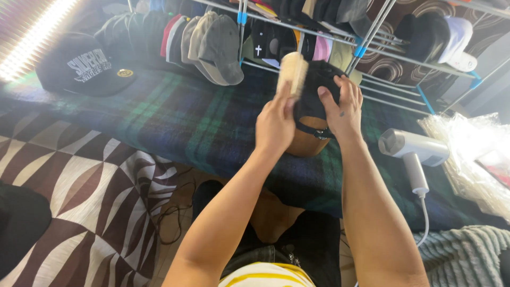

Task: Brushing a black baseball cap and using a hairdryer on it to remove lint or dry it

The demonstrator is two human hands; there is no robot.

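Left hand (274,125) grips brush (292,72); right hand (340,106) seemingly steadies black cap (319,85).

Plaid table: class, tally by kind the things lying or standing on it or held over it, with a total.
Black caps: 2, flat cap and black cap on its stand
Wooden brush: 1
White handheld steamer: 1
Total: 4

Black cap (319,87) partly behind hands.

white handheld steamer (414,151), racked caps (212,42)
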